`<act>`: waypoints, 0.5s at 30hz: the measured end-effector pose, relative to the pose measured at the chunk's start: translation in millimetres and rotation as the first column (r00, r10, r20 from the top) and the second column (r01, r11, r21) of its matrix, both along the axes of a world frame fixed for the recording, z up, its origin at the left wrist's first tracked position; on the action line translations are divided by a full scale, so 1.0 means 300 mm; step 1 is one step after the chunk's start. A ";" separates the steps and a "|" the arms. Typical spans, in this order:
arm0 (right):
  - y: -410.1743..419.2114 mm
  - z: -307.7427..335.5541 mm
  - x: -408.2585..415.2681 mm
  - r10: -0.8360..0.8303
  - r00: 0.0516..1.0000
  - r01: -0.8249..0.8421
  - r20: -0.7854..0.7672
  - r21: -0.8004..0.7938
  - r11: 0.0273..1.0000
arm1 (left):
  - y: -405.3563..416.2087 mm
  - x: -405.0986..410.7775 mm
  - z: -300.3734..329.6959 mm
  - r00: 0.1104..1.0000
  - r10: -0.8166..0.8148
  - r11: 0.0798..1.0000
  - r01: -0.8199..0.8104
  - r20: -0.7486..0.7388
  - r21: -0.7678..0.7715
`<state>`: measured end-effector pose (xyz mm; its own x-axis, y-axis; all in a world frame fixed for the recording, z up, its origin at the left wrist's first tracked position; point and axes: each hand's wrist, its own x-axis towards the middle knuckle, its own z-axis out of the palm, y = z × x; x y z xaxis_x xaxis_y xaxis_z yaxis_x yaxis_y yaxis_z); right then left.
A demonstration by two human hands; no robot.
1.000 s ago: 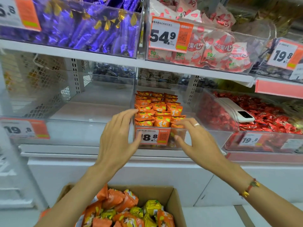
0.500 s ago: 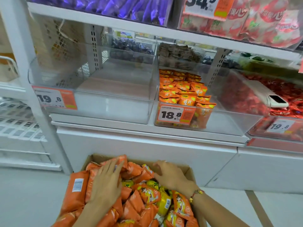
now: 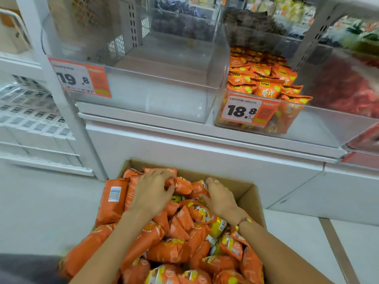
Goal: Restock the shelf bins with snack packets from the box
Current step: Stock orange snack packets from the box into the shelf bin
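Head view: cardboard box (image 3: 249, 193) on the floor, heaped with orange snack packets (image 3: 170, 251). Left hand (image 3: 150, 193) curls around packets at the far end; right hand (image 3: 220, 198) lies flat, fingers pressing packets. Shelf bin (image 3: 320, 124) holds orange packets; adjacent left bin (image 3: 155, 93) holds none.

Price tag (image 3: 249, 110) on bin: 18.8; left tag (image 3: 80, 77): 19.8.

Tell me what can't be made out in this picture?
- Head view: the left hand's fingertips, curled into the packets.
- The box's depth, buried under packets.
- The right-hand bin's red contents, blurred.
- Small print on the 18.8 price tag, too small.
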<state>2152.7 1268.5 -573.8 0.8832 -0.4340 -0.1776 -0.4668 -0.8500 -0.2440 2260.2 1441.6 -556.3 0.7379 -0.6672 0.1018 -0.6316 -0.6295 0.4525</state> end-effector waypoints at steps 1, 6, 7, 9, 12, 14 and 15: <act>-0.006 0.019 -0.015 0.029 0.999 -0.029 0.019 0.002 1.000 | -0.008 -0.006 0.008 0.999 0.039 0.995 -0.041 -0.015 -0.087; -0.042 0.167 -0.103 0.096 0.958 -0.106 0.270 0.023 0.994 | -0.069 -0.057 0.065 0.942 0.049 0.987 -0.097 -0.332 -0.130; -0.037 0.194 -0.122 0.098 0.936 -0.117 0.339 0.038 0.992 | -0.084 -0.069 0.085 0.836 0.030 0.981 -0.129 -0.548 -0.143; -0.022 0.225 -0.149 0.138 0.889 -0.192 0.436 0.081 0.978 | -0.107 -0.094 0.133 0.390 -0.063 0.942 -0.281 -0.919 -0.184; 0.005 0.235 -0.173 0.312 0.860 -0.377 0.403 0.092 0.921 | -0.115 -0.095 0.143 0.237 -0.175 0.890 -0.377 -0.956 -0.257; 0.016 0.218 -0.179 0.371 0.868 -0.414 0.329 0.069 0.907 | -0.103 -0.086 0.136 0.400 -0.127 0.858 -0.416 -0.908 -0.303; 0.022 0.202 -0.178 0.351 0.880 -0.389 0.319 0.060 0.919 | -0.097 -0.075 0.130 0.452 -0.102 0.832 -0.449 -0.886 -0.325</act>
